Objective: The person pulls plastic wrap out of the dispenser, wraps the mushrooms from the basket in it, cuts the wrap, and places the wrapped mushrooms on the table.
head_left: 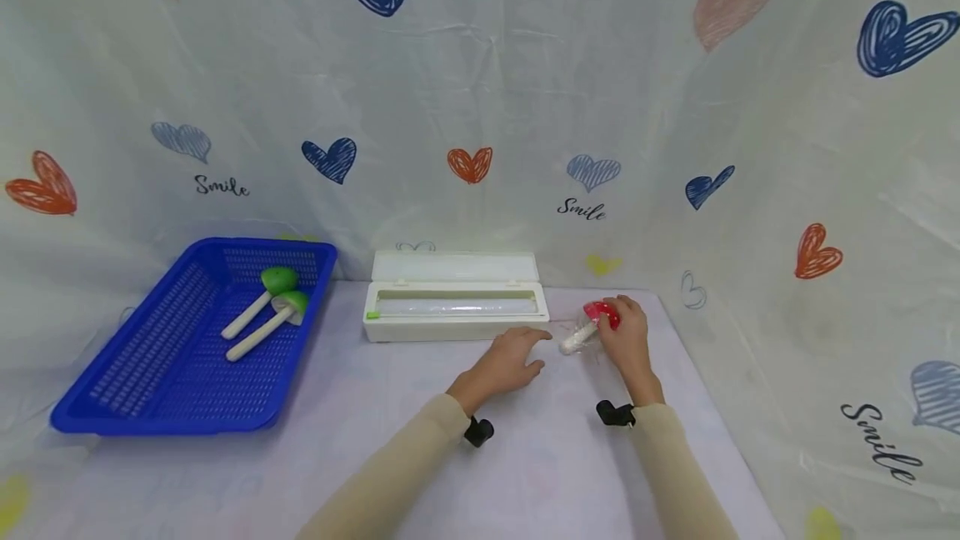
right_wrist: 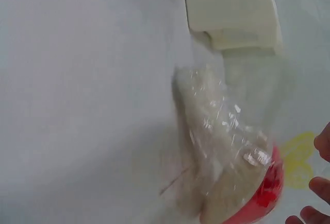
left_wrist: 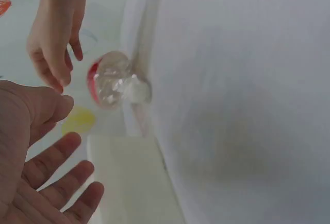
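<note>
A toy mushroom with a red cap and white stem lies at the right of the table, wrapped in clear plastic film. My right hand is just beside its cap; in the right wrist view a gap shows between the fingertips and the red cap. To the left of the stem, my left hand hovers with its fingers spread and nothing in them. The left wrist view shows the left palm and fingers apart from the wrapped mushroom.
A white film dispenser stands at the back middle with its lid raised and a roll inside. On the left is a blue plastic basket holding two green-capped mushrooms. A heart-patterned curtain borders the table behind and at right.
</note>
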`<move>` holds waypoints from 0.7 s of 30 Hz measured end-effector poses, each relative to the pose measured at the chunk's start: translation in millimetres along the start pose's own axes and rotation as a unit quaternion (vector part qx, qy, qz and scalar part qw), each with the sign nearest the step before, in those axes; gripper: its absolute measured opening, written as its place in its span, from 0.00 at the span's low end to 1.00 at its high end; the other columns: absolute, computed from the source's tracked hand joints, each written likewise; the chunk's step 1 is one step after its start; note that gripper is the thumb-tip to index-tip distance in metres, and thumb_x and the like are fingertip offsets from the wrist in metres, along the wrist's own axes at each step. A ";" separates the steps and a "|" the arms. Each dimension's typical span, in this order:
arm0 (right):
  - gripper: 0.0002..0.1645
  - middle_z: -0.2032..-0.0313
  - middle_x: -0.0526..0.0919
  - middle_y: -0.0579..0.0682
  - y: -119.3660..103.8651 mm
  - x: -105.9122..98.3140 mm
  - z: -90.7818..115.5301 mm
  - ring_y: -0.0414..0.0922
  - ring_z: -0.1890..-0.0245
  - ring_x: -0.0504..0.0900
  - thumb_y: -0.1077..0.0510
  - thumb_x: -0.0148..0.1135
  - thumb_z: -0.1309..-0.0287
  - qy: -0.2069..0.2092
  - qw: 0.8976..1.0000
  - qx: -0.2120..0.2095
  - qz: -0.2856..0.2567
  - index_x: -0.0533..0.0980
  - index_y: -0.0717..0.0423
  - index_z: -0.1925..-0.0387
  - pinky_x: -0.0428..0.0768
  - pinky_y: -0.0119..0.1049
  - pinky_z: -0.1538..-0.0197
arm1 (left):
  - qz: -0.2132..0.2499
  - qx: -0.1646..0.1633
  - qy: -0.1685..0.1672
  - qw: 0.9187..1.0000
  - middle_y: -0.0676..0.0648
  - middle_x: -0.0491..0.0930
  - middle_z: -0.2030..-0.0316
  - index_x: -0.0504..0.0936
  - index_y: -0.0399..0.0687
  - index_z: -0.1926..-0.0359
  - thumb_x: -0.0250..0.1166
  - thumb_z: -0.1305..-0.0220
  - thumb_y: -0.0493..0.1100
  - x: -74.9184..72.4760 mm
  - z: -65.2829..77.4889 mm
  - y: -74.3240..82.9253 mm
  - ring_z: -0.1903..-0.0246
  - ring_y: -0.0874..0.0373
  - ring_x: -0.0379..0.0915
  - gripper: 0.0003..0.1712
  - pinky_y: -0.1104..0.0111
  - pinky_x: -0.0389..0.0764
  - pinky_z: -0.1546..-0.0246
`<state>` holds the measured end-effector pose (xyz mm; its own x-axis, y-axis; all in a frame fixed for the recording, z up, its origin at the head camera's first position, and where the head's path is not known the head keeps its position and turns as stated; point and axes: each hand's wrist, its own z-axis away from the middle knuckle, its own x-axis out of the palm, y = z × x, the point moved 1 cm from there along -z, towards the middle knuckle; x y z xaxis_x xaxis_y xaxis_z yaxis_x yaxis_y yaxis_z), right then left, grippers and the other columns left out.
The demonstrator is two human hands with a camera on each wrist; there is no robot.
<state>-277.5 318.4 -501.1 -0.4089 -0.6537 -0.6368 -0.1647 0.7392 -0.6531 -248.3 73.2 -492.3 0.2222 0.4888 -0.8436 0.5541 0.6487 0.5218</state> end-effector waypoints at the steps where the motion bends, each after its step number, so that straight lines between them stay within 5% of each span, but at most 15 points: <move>1: 0.18 0.39 0.74 0.75 -7.0 1.7 -0.9 0.71 0.35 0.70 0.68 0.60 0.36 0.001 1.000 -0.023 -0.003 0.79 0.73 0.47 0.70 0.66 0.32 | -0.002 0.005 0.006 1.000 0.48 0.78 0.34 0.75 0.50 0.32 0.64 0.28 0.44 -11.1 3.3 -2.6 0.32 0.50 0.71 0.25 0.56 0.73 0.32; 9: 0.17 0.44 0.82 0.65 -61.9 37.9 0.0 0.67 0.37 0.76 0.67 0.72 0.40 -0.067 0.976 -0.204 0.020 0.82 0.66 0.49 0.76 0.59 0.34 | -0.106 -0.015 0.072 0.992 0.43 0.82 0.40 0.81 0.45 0.39 0.67 0.30 0.38 -81.9 34.5 -58.7 0.39 0.46 0.78 0.19 0.53 0.78 0.37; 13: 0.15 0.45 0.82 0.63 -75.2 61.4 8.1 0.67 0.37 0.75 0.66 0.72 0.41 -0.109 0.967 -0.227 0.031 0.84 0.62 0.51 0.74 0.59 0.33 | -0.166 -0.032 0.092 0.981 0.41 0.85 0.46 0.84 0.41 0.44 0.68 0.33 0.37 -101.1 53.0 -93.2 0.44 0.44 0.82 0.17 0.52 0.81 0.41; 21: 0.11 0.48 0.83 0.65 -84.2 85.7 0.3 0.70 0.40 0.75 0.68 0.69 0.39 -0.114 0.961 -0.242 0.065 0.85 0.62 0.54 0.69 0.64 0.33 | -0.148 -0.059 0.099 0.982 0.38 0.86 0.48 0.86 0.40 0.48 0.71 0.35 0.38 -121.7 69.6 -128.2 0.46 0.40 0.82 0.16 0.45 0.80 0.45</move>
<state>-298.5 200.1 -500.8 -0.2558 -0.5289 -0.8092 -0.5462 0.7697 -0.3304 -290.6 -110.1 -465.4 -0.1017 0.3656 -0.9252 0.4719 0.8365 0.2787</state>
